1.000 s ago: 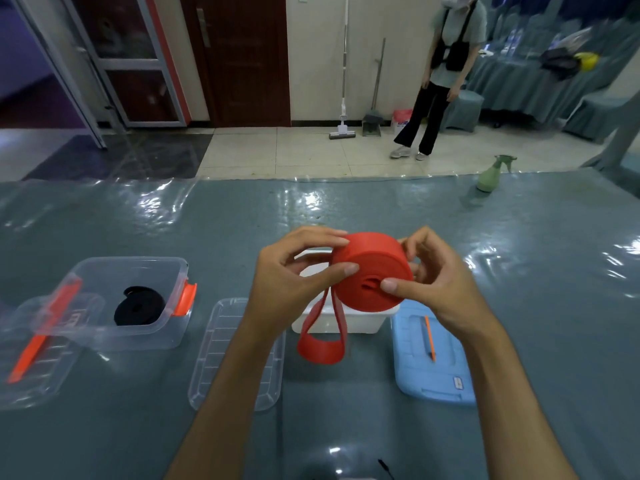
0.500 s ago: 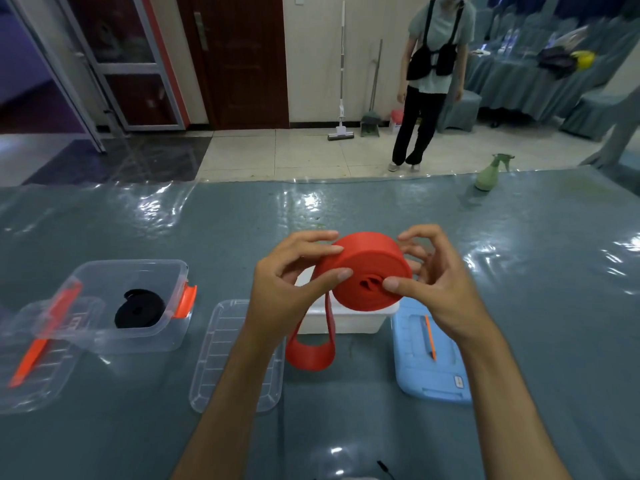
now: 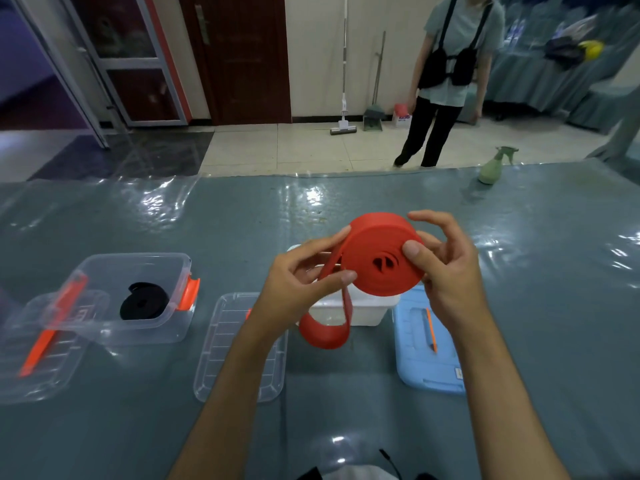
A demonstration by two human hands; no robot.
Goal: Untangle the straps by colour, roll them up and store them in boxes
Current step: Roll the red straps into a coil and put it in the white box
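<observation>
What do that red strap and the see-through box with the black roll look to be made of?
Red strap: probably rubber or latex; matte, smooth, its loose tail drooping in a soft loop. Clear box: likely hard plastic; transparent, glossy, with orange clips.

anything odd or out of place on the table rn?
Nothing damaged or spilled. Only the red strap is unfinished: both hands hold the roll above the white box, and a loose loop still hangs below it. The black strap sits rolled in the clear box.

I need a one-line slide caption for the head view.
Both hands roll a red strap above a white box; a black strap lies in a clear box.
</observation>
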